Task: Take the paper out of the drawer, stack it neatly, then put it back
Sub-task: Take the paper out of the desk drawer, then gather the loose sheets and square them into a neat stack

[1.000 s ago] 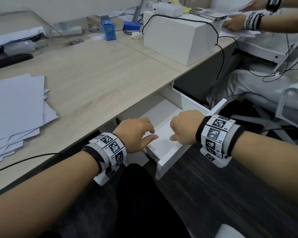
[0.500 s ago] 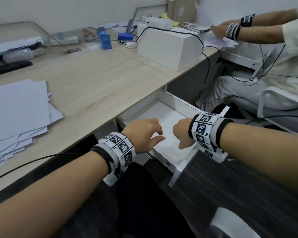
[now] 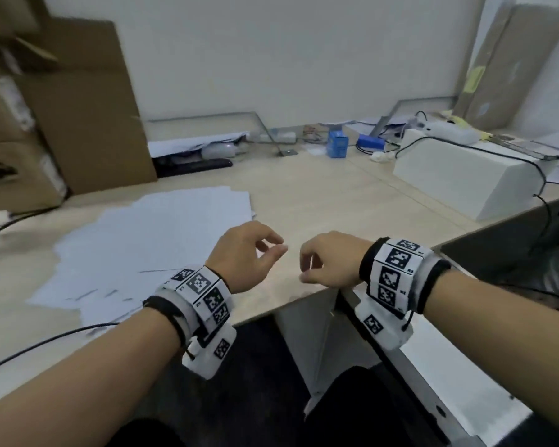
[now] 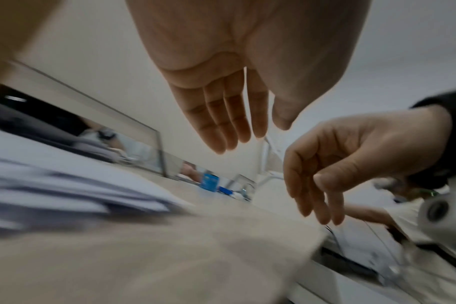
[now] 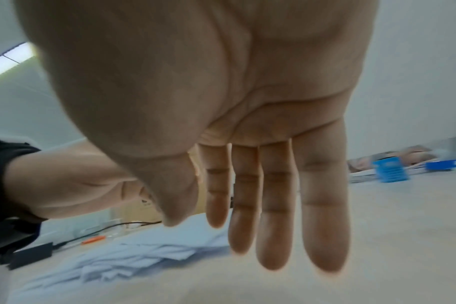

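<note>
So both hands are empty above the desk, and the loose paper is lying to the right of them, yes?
Not quite. Both the left hand and right hand are empty above the desk, but the loose paper lies to their left, not right. The head view shows this.

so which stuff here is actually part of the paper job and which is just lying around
Part of the job:
loose paper pile, messy on the desk
open drawer
left hand and right hand, both holding nothing

Just lying about:
cardboard boxes
blue box
white box
black keyboard
</note>
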